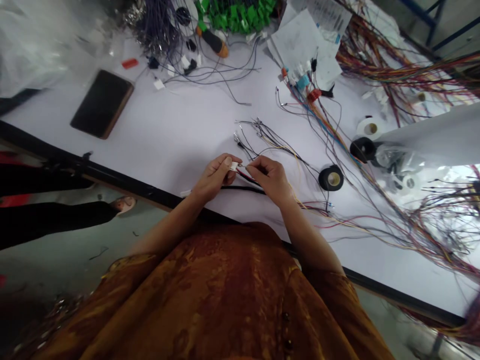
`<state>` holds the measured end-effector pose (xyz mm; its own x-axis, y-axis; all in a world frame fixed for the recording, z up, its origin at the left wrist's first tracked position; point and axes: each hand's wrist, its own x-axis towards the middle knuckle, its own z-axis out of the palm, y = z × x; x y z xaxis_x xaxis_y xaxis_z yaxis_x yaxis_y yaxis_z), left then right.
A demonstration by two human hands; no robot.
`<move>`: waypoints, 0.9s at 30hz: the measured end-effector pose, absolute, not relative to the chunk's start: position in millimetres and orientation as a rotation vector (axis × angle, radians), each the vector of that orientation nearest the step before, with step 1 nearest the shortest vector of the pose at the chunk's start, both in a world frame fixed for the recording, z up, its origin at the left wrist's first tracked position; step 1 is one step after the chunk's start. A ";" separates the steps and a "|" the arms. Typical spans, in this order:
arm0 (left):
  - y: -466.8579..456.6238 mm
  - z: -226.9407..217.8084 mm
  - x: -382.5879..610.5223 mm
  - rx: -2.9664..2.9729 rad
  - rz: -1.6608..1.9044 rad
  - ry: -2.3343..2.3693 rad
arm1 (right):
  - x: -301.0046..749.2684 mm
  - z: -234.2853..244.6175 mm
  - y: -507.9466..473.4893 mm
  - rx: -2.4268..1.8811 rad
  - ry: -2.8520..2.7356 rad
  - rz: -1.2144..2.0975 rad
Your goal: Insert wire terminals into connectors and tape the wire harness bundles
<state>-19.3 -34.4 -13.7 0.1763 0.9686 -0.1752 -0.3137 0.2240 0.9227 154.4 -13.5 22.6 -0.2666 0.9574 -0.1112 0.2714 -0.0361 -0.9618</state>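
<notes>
Near the table's front edge, my left hand [214, 178] pinches a small white connector [234, 166] between thumb and fingers. Just to its right, my right hand [270, 179] is closed on a thin wire [242, 165] whose end is at the connector; whether it sits inside cannot be made out. Dark and red wires [245, 176] run from the connector under my right hand. A black sleeved cable [240, 188] lies below both hands. Beyond them, loose black wires with metal terminals [258, 125] spread over the white table [168, 135].
A black tape roll [331, 178] lies right of my hands, with a long wire bundle [348, 155] beyond it. A dark phone-like slab [102, 104] lies at left. An orange-black screwdriver [213, 42] and green connectors [240, 15] are at the back. Another person's leg [56, 220] shows at left.
</notes>
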 end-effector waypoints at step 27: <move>-46.9 4.0 -40.6 1.126 0.879 0.989 | 154.6 11.8 -56.6 -1.138 -1.842 1.033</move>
